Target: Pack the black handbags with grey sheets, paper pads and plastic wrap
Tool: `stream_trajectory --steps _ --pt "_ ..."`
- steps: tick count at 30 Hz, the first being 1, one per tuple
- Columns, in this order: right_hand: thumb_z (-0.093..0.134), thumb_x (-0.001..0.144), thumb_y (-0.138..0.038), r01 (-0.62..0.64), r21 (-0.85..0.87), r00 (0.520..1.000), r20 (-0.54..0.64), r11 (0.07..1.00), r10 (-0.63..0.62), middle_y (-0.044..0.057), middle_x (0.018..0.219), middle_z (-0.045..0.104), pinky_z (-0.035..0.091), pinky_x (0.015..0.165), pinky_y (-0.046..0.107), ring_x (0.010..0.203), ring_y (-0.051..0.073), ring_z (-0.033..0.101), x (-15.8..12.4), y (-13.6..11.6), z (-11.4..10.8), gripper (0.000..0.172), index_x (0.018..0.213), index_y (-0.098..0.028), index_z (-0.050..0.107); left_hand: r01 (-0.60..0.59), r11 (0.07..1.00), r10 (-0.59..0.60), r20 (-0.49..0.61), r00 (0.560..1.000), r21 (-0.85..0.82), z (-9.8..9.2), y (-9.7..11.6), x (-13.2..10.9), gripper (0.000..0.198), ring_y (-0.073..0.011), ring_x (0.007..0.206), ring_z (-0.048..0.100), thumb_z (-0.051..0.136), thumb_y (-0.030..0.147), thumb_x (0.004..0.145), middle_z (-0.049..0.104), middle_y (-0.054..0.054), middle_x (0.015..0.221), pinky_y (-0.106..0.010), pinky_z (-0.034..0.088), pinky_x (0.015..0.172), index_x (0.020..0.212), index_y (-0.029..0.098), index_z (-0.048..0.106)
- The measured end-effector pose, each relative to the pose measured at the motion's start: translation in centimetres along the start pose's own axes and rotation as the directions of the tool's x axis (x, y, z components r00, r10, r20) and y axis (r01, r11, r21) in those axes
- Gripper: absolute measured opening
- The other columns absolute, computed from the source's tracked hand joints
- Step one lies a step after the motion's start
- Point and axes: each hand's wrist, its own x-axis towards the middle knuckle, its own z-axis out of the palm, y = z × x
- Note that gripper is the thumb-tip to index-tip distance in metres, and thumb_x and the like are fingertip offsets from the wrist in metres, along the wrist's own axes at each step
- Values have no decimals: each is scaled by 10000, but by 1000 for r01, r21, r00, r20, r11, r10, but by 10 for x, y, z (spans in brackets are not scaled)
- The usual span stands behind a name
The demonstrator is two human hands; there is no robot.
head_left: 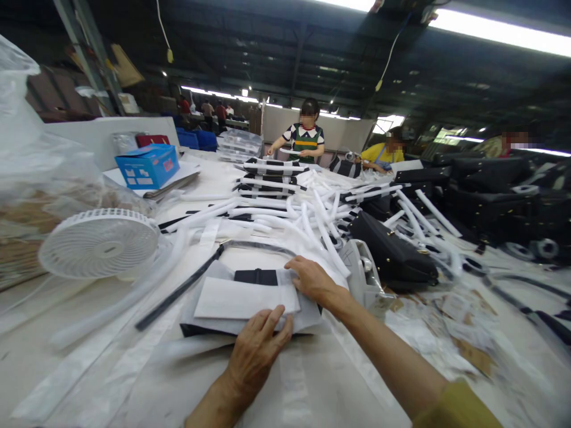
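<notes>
In front of me lies a flat black bag (190, 329), mostly covered by thin white wrapping sheet (307, 321). On it rests a folded white foam sheet (243, 297), with a black flap or tab (256, 277) showing behind. A long dark strap (178, 294) loops out behind and to the left. My left hand (259, 351) lies at the near right edge of the foam sheet, fingers stretched out and touching it. My right hand (312, 279) bends its fingers over the wrapping at the bag's right side; the fingertips are partly hidden.
A white fan (100, 244) and a blue box (149, 166) stand left. White foam tubes (323, 223) and wrapped bags (270, 181) fill the table beyond. A tape dispenser (363, 270) and black bag (392, 252) sit right. Co-workers (306, 139) are across the table.
</notes>
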Motion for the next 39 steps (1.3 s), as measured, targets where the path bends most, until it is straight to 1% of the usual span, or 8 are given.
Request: stream_trajectory --steps 3,8,14,17,24,29,32,39 --pt "601 776 -54 36 -37 999 21 999 -35 65 1174 682 473 876 306 1019 230 643 17 6 5 425 1161 -214 682 17 1000 -17 -8 1000 8 0 0 0 436 -188 980 590 250 173 1023 649 -79 1163 -320 540 838 1129 231 669" --pt "601 825 -117 100 -83 995 -7 991 -101 62 1172 700 413 955 356 1106 255 578 29 17 15 351 1149 -212 694 42 999 -42 -61 997 3 0 0 0 470 -175 969 594 220 200 1034 674 -38 1149 -296 532 837 1124 250 679" --pt "636 833 -211 170 -62 985 44 983 -168 59 905 757 427 819 328 877 237 657 49 30 22 117 882 -218 742 44 999 -44 -55 998 6 2 -1 -1 477 -170 978 602 214 201 1040 688 -18 1179 -296 518 853 1175 241 669" --pt "635 807 -198 147 -45 989 10 988 -146 65 809 741 412 717 311 775 236 653 51 32 27 82 794 -210 714 38 999 -38 -30 999 17 2 -2 -2 481 -172 1005 606 214 183 1038 680 -15 1220 -297 514 867 1198 243 663" --pt "490 857 -114 31 94 982 -187 995 -12 50 800 680 401 701 261 747 177 606 38 35 46 148 782 -183 597 16 999 -16 2 1000 30 2 -4 -4 480 -168 999 623 212 165 1035 697 -13 1203 -292 526 868 1238 218 644" --pt "498 789 -77 -44 193 966 -241 980 91 10 728 621 375 652 254 679 162 546 36 31 49 131 776 -199 545 20 1000 -20 32 999 13 2 -3 -3 474 -169 990 626 211 172 1038 684 -6 1239 -297 532 860 1244 204 637" --pt "476 763 -50 -63 236 965 -235 970 120 9 747 624 372 657 254 694 161 543 38 28 46 177 810 -200 556 1 1000 -1 37 999 10 2 -3 -2 477 -170 1007 620 206 183 1040 662 -7 1282 -293 529 863 1242 203 638" --pt "599 760 -183 -33 328 991 -114 944 74 -9 675 647 403 603 240 643 156 566 47 34 41 57 706 -197 608 3 1000 -3 5 1000 -30 2 -3 -3 477 -166 994 618 216 183 1039 689 -5 1227 -282 519 882 1208 199 662"
